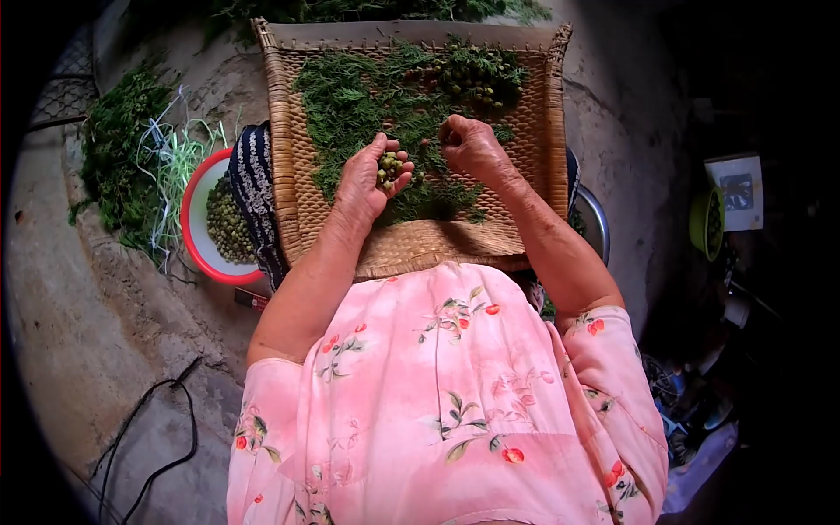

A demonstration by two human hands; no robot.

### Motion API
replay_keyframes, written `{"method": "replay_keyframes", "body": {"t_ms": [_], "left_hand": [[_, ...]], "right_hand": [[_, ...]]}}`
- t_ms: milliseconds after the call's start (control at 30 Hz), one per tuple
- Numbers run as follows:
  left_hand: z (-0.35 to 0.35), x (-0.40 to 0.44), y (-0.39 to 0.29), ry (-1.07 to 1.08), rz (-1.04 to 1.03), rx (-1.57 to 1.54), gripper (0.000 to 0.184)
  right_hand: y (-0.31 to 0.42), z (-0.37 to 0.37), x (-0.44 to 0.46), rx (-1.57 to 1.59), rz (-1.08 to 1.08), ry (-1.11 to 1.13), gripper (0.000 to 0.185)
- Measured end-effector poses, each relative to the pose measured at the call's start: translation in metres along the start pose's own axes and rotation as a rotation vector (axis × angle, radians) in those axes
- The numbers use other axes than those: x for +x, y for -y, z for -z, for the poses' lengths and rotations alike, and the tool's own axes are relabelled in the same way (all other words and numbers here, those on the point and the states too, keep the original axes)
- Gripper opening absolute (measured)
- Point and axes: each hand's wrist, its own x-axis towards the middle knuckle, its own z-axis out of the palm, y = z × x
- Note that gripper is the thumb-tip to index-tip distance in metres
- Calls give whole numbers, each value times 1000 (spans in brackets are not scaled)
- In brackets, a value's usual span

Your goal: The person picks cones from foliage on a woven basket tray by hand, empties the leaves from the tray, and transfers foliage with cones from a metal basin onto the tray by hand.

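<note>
A woven wicker tray (284, 166) rests across my lap, strewn with green feathery conifer sprigs (337, 92). Cupped palm up over its middle, my left hand (372, 175) holds a small heap of round green seed cones (389, 168). To its right, my right hand (472, 144) is closed above the sprigs, fingers pinched and pointing left. What those fingers hold, if anything, is too small and shaded to make out. More cones (479, 86) cluster among the sprigs at the tray's upper right.
A red-rimmed white basin (186, 214) holding many green cones stands at the left. Behind it lie a pile of sprigs (118, 149) and pale plastic strings (171, 162). A metal basin (597, 223), a green bowl (697, 219) and a white box (744, 188) are at right. Black cable (192, 420) crosses the floor.
</note>
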Motion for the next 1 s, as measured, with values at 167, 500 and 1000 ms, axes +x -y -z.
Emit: {"method": "replay_keyframes", "body": {"t_ms": [167,500,1000], "left_hand": [[-3,2,2,49,34,-42,33],[0,-1,-4,-1,63,8,35],[3,-1,-10,52,-31,-125,34]], "right_hand": [[33,6,-6,838,-27,339,23],[1,-26,11,-417,219,-23,7],[15,-21,-15,-393,312,289,12]]}}
